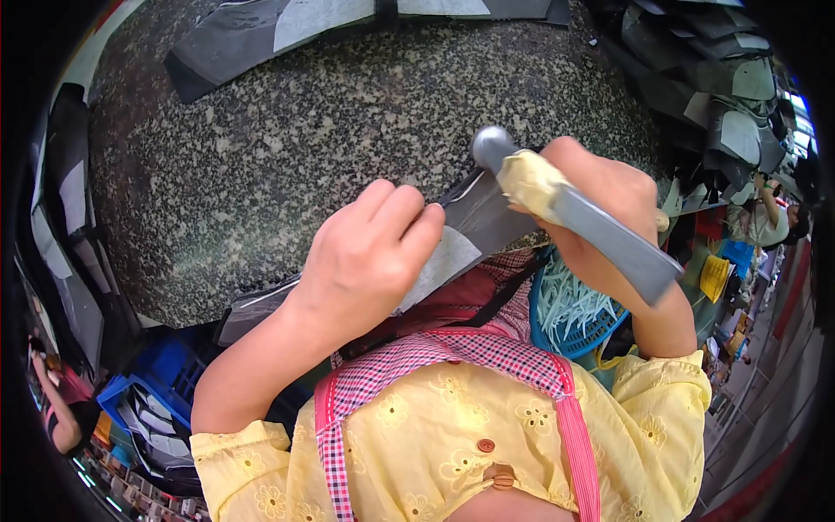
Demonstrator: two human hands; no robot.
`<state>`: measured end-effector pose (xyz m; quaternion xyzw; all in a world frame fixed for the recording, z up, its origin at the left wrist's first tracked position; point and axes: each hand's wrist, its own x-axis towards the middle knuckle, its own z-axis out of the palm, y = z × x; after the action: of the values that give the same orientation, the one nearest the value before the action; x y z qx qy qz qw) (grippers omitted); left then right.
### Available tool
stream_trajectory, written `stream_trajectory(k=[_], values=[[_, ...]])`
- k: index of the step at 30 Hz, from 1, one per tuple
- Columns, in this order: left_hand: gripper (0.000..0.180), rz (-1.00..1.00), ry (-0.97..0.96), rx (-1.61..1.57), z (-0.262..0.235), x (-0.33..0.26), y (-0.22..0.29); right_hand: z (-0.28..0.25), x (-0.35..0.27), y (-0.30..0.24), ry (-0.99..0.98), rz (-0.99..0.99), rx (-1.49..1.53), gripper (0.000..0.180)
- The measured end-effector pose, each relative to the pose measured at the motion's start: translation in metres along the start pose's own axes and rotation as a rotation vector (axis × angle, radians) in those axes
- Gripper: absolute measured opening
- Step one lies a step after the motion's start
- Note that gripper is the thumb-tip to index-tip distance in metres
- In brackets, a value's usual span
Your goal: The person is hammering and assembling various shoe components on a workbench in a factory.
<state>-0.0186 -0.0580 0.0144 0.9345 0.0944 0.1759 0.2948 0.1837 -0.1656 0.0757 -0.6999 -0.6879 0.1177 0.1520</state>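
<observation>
My right hand [607,178] is closed round a hammer [613,242], raised over the right part of the stone slab. Its metal head has a rounded knob at one end and a long flat blade at the other, with yellowish wrapping at the middle. Most of the handle is hidden by the fist. Below lies a dark grey, leather-like piece [500,216] with a pale patch, along the slab's near edge. My left hand [370,252] rests on this piece with curled fingers, pinching its edge. The hammer's knob appears apart from the piece.
The speckled granite slab [348,122] fills the middle. Similar pieces [235,52] lie along its far edge, with piles [731,104] at right and a stack [74,217] at left. A blue basket of pale strips [570,304] and blue crate [130,404] stand below. Other people are at both sides.
</observation>
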Motion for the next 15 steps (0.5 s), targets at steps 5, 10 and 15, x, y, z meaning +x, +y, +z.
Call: stream_trajectory(k=[5,10,15], values=[[0.028,-0.036,-0.004,-0.048,-0.003,-0.004,-0.005,0.013,-0.006,-0.011,-0.170,0.013,0.064,0.020],[0.021,-0.211,0.087,-0.215,0.001,-0.012,-0.004,0.012,-0.010,0.001,-0.094,0.029,0.055,0.023],[0.023,-0.034,0.229,-0.068,0.035,0.047,-0.009,-0.012,0.001,0.034,0.026,0.174,-0.052,0.024]])
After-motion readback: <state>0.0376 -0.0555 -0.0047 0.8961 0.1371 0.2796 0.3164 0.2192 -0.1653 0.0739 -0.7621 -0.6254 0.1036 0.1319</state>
